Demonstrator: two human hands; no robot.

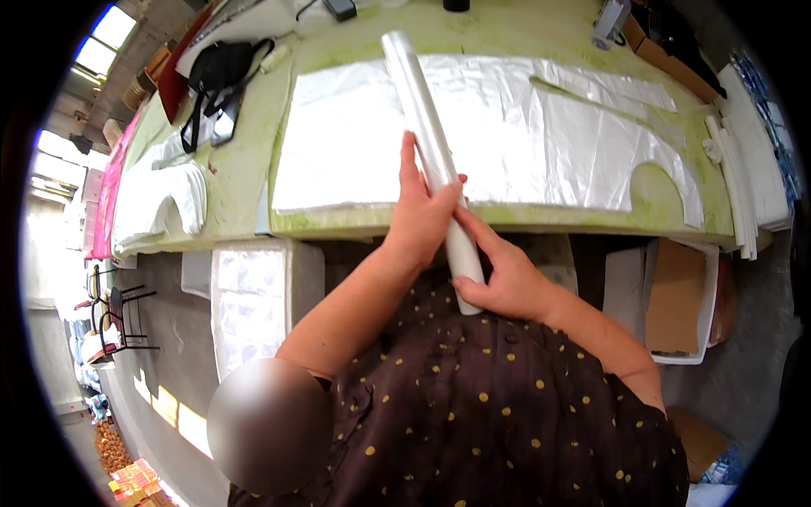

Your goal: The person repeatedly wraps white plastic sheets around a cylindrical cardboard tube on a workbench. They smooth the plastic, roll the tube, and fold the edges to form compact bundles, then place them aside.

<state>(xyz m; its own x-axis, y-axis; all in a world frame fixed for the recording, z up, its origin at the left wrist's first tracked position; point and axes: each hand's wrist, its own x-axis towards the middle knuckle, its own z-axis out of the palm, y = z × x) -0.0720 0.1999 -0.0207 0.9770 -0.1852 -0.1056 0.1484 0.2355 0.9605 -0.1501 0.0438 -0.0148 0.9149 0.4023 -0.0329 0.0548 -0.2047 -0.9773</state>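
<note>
A rolled-up tube of glossy, translucent white plastic film (422, 106) slants across the front of my body. Its upper end points over the table, and its lower end comes close to my dark, dotted clothing. My left hand (422, 211) clasps the roll around its middle, with the index finger lying along its side. Lower down, my right hand (505, 272) grips it near the bottom end, thumb across the front. Beyond my hands, a flat white plastic sheet (338, 144) lies on the table, slit and with a rounded cut-out at its right end.
The green-stained table (389, 221) spans the view. On its left are a folded white plastic stack (160, 198), a black bag (221, 68) and a phone (225, 127). White rolls (737, 190) lean at the right edge. Underneath stand a white crate (253, 296) and a bin with cardboard (676, 296).
</note>
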